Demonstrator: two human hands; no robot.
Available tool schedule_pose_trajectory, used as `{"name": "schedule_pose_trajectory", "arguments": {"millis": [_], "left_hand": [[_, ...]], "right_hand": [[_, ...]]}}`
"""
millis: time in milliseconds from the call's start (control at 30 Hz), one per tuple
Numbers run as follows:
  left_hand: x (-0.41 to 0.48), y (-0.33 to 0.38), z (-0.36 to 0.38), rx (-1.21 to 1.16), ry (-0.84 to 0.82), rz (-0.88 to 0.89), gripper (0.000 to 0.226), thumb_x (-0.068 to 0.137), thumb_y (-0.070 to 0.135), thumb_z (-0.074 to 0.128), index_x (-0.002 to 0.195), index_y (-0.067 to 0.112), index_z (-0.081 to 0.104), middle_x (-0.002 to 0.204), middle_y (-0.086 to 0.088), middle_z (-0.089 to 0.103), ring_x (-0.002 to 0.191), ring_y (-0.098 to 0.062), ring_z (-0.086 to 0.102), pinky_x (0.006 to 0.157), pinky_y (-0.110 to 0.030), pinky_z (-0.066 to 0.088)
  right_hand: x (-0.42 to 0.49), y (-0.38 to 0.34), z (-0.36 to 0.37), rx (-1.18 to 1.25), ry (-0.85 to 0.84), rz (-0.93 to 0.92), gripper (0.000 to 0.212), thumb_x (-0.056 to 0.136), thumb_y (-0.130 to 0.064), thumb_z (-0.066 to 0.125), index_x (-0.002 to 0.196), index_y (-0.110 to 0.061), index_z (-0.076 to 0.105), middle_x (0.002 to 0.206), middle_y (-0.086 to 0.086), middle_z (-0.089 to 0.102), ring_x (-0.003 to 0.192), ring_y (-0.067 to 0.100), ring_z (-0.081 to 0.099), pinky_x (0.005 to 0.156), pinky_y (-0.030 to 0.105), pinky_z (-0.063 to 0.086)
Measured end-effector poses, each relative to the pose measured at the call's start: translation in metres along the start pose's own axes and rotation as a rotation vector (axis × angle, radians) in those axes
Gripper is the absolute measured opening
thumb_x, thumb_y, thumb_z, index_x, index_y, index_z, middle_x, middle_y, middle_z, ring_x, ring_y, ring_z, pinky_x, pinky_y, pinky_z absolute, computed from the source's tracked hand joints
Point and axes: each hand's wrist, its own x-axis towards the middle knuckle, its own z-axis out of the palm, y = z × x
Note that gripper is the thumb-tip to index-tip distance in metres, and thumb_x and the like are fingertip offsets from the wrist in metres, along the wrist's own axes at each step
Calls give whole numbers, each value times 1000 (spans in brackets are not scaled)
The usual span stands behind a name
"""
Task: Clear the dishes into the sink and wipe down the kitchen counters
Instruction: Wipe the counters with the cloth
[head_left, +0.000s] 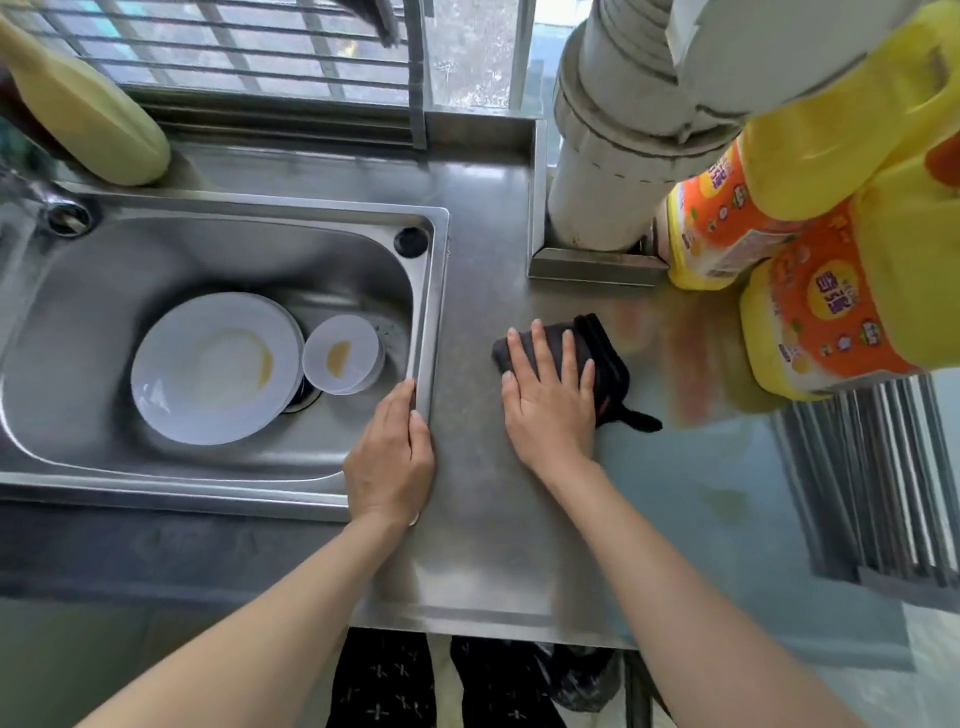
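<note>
The dishes are already in the sink (431, 291) at left of the frame: a plate (208, 369) and a small bowl (343, 353) (both stained). Wiping is underway: the right hand (548, 395) presses flat, fingers straight, on a dark cloth (605, 353) at the counter (483, 519) centre; the left hand (389, 462) rests open on the sink's edge.

two jugs (727, 244) (831, 322), one cloth (605, 358), one sink (431, 312)

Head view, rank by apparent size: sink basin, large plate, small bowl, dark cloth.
1. sink basin
2. large plate
3. small bowl and dark cloth: look alike; the right hand hides part of the cloth, so unranked.
</note>
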Motion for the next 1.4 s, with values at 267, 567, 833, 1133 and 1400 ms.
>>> {"name": "schedule_pose_trajectory", "arguments": {"millis": [267, 567, 833, 1133, 1400], "left_hand": [[2, -4, -4, -46, -18, 6, 41, 97, 25, 33, 137, 25, 42, 144, 7, 42, 126, -16, 44, 90, -31, 37], [-63, -32, -10, 272, -71, 152, 52, 89, 29, 25, 134, 13, 46, 143, -10, 43, 130, -29, 41, 103, -46, 32], [-57, -13, -2, 315, -89, 241, 56, 88, 31, 23, 136, 11, 42, 148, -11, 35, 136, -29, 31, 106, -51, 25], [-48, 31, 32, 290, -245, 460, 57, 90, 38, 20, 145, 24, 30, 155, -2, 20, 142, -23, 16, 111, -46, 17], [-56, 29, 50, 403, -384, 396, 65, 81, 57, -8, 141, 33, -18, 149, 9, -27, 136, -12, -28, 112, -43, -13]], "right_hand": [[13, -39, 6, -37, -34, -252, 52, 97, -37, 24, 148, -30, 21, 157, -4, 15, 145, 26, 7, 114, 50, 5], [-119, -4, 32, -128, -23, -533, 49, 92, -40, 35, 141, -33, 38, 149, -5, 37, 139, 27, 29, 109, 49, 18], [-37, 39, -7, -122, -119, -297, 54, 96, -46, 15, 148, -36, 14, 158, -9, 8, 146, 23, 1, 115, 49, 3], [-21, 97, -27, -53, 16, 153, 52, 100, -43, 18, 149, -32, 5, 159, -5, -1, 145, 27, -4, 115, 50, 1], [-134, 104, 4, -28, 90, 274, 54, 96, -43, 20, 147, -29, 25, 155, -1, 23, 142, 31, 21, 110, 53, 22]]}}
